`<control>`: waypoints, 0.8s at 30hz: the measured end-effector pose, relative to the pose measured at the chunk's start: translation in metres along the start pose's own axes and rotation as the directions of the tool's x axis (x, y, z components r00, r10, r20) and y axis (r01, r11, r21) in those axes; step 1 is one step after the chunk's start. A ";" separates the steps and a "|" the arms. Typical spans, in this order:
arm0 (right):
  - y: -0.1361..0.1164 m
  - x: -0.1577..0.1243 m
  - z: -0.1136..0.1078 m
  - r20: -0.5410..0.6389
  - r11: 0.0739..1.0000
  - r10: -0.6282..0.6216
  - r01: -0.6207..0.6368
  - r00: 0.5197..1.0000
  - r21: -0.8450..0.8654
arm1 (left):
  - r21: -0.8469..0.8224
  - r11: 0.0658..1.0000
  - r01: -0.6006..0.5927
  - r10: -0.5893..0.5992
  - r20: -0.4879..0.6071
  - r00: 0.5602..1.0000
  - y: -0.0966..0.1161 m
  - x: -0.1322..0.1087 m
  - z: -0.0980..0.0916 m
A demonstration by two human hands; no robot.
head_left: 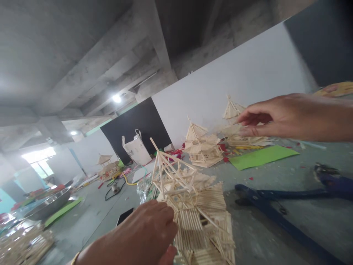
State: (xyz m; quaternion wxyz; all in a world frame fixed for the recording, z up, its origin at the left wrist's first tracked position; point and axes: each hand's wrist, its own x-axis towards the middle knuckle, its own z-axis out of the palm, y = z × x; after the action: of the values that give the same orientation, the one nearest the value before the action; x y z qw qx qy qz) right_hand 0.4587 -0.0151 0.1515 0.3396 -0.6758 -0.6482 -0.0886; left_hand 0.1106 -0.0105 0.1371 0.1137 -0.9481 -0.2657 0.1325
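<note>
Would treat the stick-built pagoda model (190,226) on the grey tabletop (248,243), just beside a curled left hand (149,230) (can't tell if gripping) and well apart from a half-open, seemingly empty right hand (278,116), as light, stiff and super snappable, so grab the base (227,235).

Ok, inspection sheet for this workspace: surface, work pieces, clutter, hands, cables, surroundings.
Surface: grey table, red scraps scattered.
Work pieces: near stick model, roof partly open framing; middle stick model and rear stick model beyond.
Clutter: blue tool, green sheet, metal basin, white bag.
Hands: left hand at the near stick model, grip hidden; right hand by the rear stick model, thumb and fingers apart, contact unclear.
Cables: black cable and yellow cord, left of the middle stick model.
Surroundings: white wall, dark panel, ceiling light on.
</note>
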 end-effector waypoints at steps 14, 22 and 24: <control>-0.005 -0.002 -0.003 0.056 0.999 0.023 -0.025 0.998 0.034 | 0.005 1.000 0.019 -0.020 0.045 0.999 0.006 0.005 -0.007; -0.003 -0.002 -0.001 0.074 1.000 0.005 -0.007 0.997 0.020 | -0.017 0.999 0.047 -0.046 0.041 0.998 0.003 0.001 -0.005; -0.004 -0.002 -0.001 0.074 1.000 0.016 -0.017 0.997 0.010 | -0.017 0.999 0.046 -0.045 0.037 0.998 0.002 0.000 -0.003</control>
State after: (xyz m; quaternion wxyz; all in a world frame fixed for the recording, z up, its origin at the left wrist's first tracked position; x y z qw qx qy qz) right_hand 0.4546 -0.0171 0.1523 0.3197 -0.6821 -0.6552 -0.0574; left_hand 0.1126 -0.0129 0.1397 0.1030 -0.9402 -0.2905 0.1450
